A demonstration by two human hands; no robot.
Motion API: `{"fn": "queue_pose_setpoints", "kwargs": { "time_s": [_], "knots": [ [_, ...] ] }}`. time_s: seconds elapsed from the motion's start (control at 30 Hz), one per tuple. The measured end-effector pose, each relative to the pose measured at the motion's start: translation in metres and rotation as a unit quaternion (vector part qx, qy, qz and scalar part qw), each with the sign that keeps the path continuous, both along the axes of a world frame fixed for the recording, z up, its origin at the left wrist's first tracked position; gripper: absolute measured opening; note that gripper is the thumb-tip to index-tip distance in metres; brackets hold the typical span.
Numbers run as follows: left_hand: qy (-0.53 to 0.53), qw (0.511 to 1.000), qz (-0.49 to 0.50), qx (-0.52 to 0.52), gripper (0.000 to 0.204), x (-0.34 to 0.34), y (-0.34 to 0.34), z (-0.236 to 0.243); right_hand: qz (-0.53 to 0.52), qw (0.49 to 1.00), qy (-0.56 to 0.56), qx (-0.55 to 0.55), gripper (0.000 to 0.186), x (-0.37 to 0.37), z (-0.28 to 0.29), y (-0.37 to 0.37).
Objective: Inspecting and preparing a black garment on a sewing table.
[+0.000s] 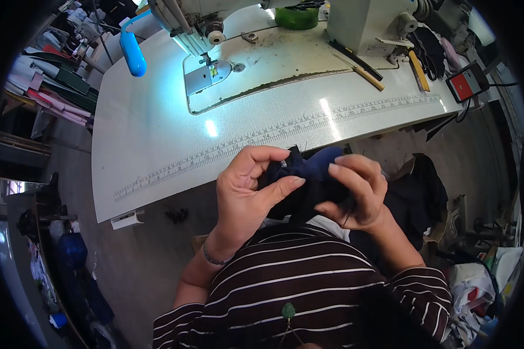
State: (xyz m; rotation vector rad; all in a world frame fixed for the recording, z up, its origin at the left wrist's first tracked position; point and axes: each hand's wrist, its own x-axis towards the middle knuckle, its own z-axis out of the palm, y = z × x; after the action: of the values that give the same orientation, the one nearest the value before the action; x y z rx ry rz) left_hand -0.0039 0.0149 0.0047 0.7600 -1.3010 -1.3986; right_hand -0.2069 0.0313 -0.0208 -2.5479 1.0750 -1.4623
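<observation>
A piece of dark navy and black fabric is held up between my hands, just off the near edge of the sewing table. My left hand pinches its left end between thumb and fingers. At the other end, my right hand grips the cloth with curled fingers, the thumb lower down. Some loose threads stick out from the top of the fabric. Its lower part hangs in shadow against my lap, so the full shape is hidden.
Beyond my hands stands a sewing machine with its lamp lit, on a white table marked with a ruler strip. A wooden-handled awl, a yellow cutter and a blue-handled lever are around it. Dark cloth lies at right.
</observation>
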Motion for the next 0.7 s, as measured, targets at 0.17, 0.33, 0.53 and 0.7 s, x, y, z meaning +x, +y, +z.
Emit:
{"fn": "queue_pose_setpoints", "kwargs": {
  "time_s": [0.17, 0.33, 0.53, 0.7],
  "knots": [
    [-0.042, 0.998, 0.005, -0.055, 0.029, 0.002, -0.001, -0.006, 0.031, 0.990, -0.054, 0.126, 0.033, -0.001, 0.022, -0.014],
    [-0.046, 0.995, -0.009, -0.089, 0.033, 0.002, -0.002, -0.009, 0.042, 0.988, -0.065, 0.136, 0.021, 0.001, 0.023, -0.006],
    [-0.072, 0.992, 0.006, -0.101, 0.028, 0.002, -0.003, -0.010, 0.039, 0.996, -0.013, 0.081, 0.014, 0.003, 0.025, -0.005],
    [-0.076, 0.989, 0.010, -0.127, 0.027, 0.001, -0.004, -0.012, 0.058, 0.993, -0.016, 0.105, 0.005, -0.001, 0.027, -0.009]
  ]
}}
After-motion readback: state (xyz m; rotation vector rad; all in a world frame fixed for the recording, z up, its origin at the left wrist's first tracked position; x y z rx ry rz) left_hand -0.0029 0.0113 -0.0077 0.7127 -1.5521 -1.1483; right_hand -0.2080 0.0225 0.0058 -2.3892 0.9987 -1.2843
